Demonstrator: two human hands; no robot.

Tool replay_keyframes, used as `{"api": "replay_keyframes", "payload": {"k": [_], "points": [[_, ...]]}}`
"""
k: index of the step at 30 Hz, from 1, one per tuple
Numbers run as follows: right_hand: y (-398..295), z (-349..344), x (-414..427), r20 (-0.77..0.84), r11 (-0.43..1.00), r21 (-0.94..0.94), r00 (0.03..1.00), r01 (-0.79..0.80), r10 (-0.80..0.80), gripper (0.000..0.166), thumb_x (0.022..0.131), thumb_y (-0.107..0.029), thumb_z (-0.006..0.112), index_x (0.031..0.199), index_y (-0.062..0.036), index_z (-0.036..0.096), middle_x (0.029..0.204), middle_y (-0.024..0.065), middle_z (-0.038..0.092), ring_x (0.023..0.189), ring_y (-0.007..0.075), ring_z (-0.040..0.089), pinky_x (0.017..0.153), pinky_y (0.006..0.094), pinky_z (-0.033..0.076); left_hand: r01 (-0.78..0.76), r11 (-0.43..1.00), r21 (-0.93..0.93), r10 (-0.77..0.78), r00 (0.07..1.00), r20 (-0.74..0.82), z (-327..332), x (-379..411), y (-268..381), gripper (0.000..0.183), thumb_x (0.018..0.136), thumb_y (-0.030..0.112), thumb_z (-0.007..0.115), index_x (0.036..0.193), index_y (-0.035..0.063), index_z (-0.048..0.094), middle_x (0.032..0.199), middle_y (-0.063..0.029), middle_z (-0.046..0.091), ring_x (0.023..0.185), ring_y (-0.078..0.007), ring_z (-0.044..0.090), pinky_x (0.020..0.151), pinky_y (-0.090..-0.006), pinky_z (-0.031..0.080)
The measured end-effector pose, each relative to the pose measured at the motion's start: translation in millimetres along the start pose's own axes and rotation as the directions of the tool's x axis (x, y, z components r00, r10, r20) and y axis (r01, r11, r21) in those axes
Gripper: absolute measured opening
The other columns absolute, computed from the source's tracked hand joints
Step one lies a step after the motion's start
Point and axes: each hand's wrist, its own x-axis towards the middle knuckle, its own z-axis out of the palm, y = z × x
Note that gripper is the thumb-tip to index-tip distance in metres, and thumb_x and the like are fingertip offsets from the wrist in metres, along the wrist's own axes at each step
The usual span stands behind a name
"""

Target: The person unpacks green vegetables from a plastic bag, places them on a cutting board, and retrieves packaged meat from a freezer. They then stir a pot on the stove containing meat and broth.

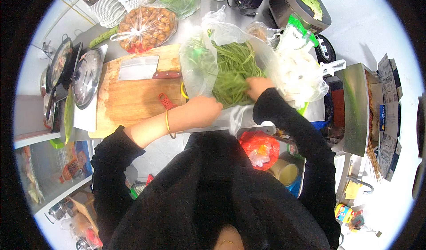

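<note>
A white translucent plastic bag (199, 80) lies open before me, full of long, thin green vegetable strands (236, 57). My left hand (206, 111) is curled at the near left edge of the bag; its fingertips are hidden, so what it grips cannot be told. My right hand (259, 86) is at the right side of the strands inside the bag, fingers bent and partly buried; its grip is unclear. Some strands between the hands are blurred. Left of the bag, a cleaver (139, 68) with a red-brown handle rests on a wooden cutting board (123, 106).
Behind the board sits a tied bag of brown food pieces (148, 27). A full white plastic bag (299, 73) stands close on the right. A glass pan lid (87, 78) and a wok (60, 63) are at far left, a grey appliance (296, 10) at back right.
</note>
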Motion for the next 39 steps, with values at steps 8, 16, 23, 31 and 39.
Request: {"api": "replay_keyframes", "payload": {"k": [8,16,23,31,39], "points": [[36,-64,-28,-0.470,0.992,0.117,0.882,0.047,0.014,0.027,0.067,-0.023,0.058,0.089,-0.0076,0.058,0.076,0.0147,0.056,0.074,0.0278,0.055,0.066,0.0394,0.043,-0.125,0.773,-0.622,-0.025,0.974,-0.226,-38,46,7,0.033,0.075,0.024,0.054,0.098,-0.0004,0.052,0.095,-0.0175,0.054,0.088,-0.0274,0.052,0.075,-0.0337,0.041],[34,-86,-33,-0.257,0.420,0.852,0.949,0.312,-0.184,0.044,0.062,-0.003,0.056,0.105,-0.0033,0.047,0.087,0.0117,0.057,0.076,0.0202,0.056,0.072,0.0291,0.044,-0.446,0.484,-0.753,-0.354,0.687,-0.635,-20,111,38,0.036,0.073,0.024,0.059,0.099,0.0005,0.051,0.096,-0.0112,0.055,0.090,-0.0205,0.052,0.078,-0.0301,0.040],[62,-39,-17,-0.294,0.590,0.731,0.938,0.343,-0.182,0.030,0.067,0.000,0.046,0.097,0.0000,0.046,0.086,0.0111,0.056,0.084,0.0218,0.055,0.072,0.0312,0.044,-0.459,0.059,-0.887,-0.517,0.746,-0.420,0,109,28,0.023,0.082,0.023,0.050,0.093,0.0026,0.054,0.086,-0.0050,0.058,0.081,-0.0124,0.052,0.074,-0.0260,0.040],[60,-36,-49,-0.227,0.932,0.183,0.936,0.312,-0.269,0.042,0.062,-0.021,0.061,0.096,-0.0056,0.044,0.084,0.0114,0.055,0.079,0.0281,0.054,0.068,0.0367,0.043,-0.452,-0.177,-0.874,-0.545,0.784,-0.296,-1,90,14,0.018,0.082,0.023,0.050,0.091,0.0078,0.050,0.089,-0.0087,0.057,0.079,-0.0157,0.055,0.061,-0.0305,0.049],[89,2,-62,-0.050,0.980,-0.201,0.999,-0.003,-0.007,0.051,0.062,-0.010,0.056,0.110,-0.0100,0.038,0.097,0.0074,0.054,0.090,0.0232,0.052,0.083,0.0411,0.032,-0.570,-0.124,-0.812,-0.574,0.709,-0.410,-25,54,3,0.019,0.084,0.024,0.046,0.093,0.0072,0.048,0.085,-0.0076,0.058,0.072,-0.0132,0.056,0.055,-0.0254,0.047]]}}
